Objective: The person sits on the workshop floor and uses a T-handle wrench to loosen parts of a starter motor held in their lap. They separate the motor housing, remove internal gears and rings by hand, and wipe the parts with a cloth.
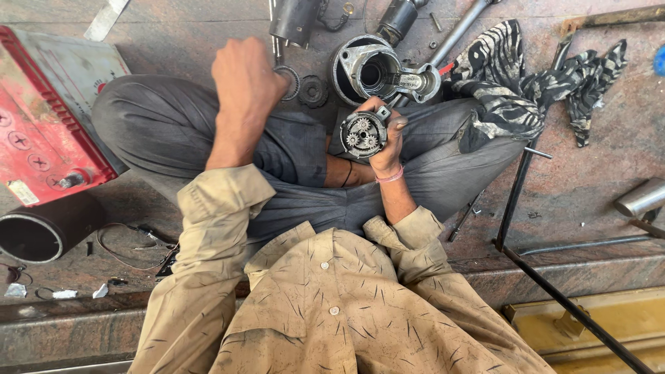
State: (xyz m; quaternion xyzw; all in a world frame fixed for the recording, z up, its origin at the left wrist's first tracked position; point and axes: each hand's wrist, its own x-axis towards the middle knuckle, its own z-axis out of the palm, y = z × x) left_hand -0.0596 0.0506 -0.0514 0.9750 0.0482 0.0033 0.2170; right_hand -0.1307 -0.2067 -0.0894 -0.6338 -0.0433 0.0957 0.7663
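My right hand [388, 142] grips a round dark gear housing [364, 134] above my lap, its open face turned up and showing three small planet gears. My left hand [244, 76] reaches forward over my left knee with its fingers curled and its back toward me. The knuckles rest against a toothed metal ring [291, 83] on the floor, and the hand hides what the fingers do. A second small dark gear [313, 91] lies just right of that ring. A grey cast motor end housing [374, 69] sits on the floor right behind my right hand.
A red and grey battery [41, 118] stands at the left, a black tube [41, 232] below it. A dark motor body [294, 21] and a long metal shaft [460, 28] lie at the top. A striped cloth [526, 83], thin black rods [516, 187] and a metal cylinder [641, 199] lie on the right.
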